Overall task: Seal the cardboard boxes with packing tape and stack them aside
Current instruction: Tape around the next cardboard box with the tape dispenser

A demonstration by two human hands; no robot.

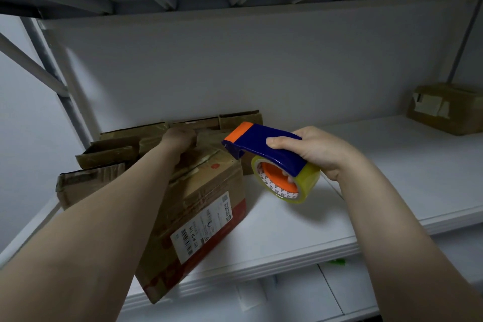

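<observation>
Left hand (180,138) grips the box (201,198) at its stiff far top edge, the cardboard likely light and crushable; right hand (322,154) holds the dispenser (264,142).

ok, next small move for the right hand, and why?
Probably bring the tape dispenser onto the top of the labelled cardboard box: the right hand holds it in air beside the box, while the left hand steadies its far edge.

White shelf board (392,165) on grey metal upright (74,112).
</observation>
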